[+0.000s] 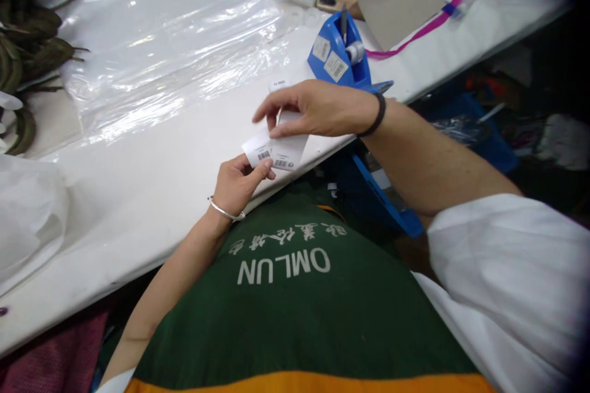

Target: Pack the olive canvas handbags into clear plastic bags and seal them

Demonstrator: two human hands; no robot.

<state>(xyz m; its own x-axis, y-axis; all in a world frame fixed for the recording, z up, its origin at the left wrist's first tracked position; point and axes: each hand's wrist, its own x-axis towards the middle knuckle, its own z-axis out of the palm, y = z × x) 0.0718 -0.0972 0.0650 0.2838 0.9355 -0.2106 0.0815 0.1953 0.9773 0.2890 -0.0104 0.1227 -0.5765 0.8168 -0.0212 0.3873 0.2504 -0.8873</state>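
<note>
White paper labels with printed barcodes (281,158) lie between my two hands at the table's front edge. My left hand (239,181), with a silver bracelet at the wrist, pinches their lower left part between thumb and fingers. Over the upper part of the labels is my right hand (318,109), its fingers curled and thumb reaching toward the paper; its fingertips hide whether it grips anything. Just beyond my right hand stands a blue tape dispenser (338,52) with barcode stickers on its side.
Clear plastic sheets (184,18) cover the back of the white table (152,178). Dark brown strips (32,31) lie at the far left, near white plastic (27,215). A grey-beige piece (399,3) and pink strap (421,31) are at the back right. Blue bins (382,190) sit below the edge.
</note>
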